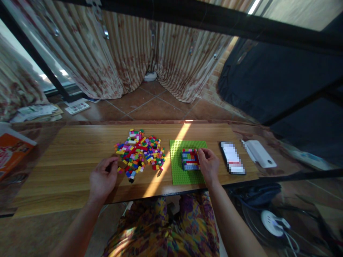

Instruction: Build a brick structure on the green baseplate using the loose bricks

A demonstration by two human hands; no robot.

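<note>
A green studded baseplate (177, 177) lies on the table, carrying a low rectangular build of coloured toy bricks (190, 160). At the right edge of that build, the fingers of my right hand (209, 165) are pinched together. They cover its right side, and anything between them is hidden. My left hand (104, 177) is curled closed just left of a loose pile of small toy bricks (139, 150) in many colours. Thumb and forefinger meet near the pile's lower left edge. Whether a brick is in them I cannot make out.
Right of the baseplate lies a phone (232, 157) with a lit, blurred screen, then a white case-like object (259, 153). An orange and white package (13, 150) sits at the far left. A sunlit strip crosses the wooden table (66, 150). Curtains hang beyond.
</note>
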